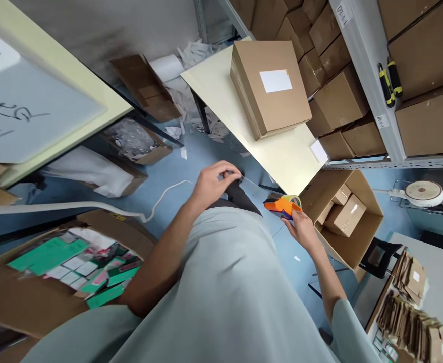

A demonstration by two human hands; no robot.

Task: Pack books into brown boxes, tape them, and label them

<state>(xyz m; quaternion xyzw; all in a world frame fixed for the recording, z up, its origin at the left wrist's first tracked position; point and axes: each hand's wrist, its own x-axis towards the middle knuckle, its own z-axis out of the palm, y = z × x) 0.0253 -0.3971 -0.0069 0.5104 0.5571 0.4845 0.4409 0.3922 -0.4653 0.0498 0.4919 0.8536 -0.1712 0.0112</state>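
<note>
My right hand [301, 231] grips an orange tape dispenser [279, 205] with a roll of yellowish tape [294, 199] on it. A thin pale strand [252, 182], which looks like tape seen edge-on, runs from the dispenser towards my left hand [216, 184]. The fingertips of that hand are pinched together at the strand's other end. Both hands are in front of my body, above the blue floor. Beyond them a closed cardboard box [270, 88] with a white label [276, 80] rests on a cream table [282, 154].
An open carton [371, 201] with smaller boxes inside stands at right, beside a shelf [375, 80] of cartons. At lower left is an open box of green packages [47, 254]. A white cable [93, 205] crosses the left side. A white fan [424, 194] is far right.
</note>
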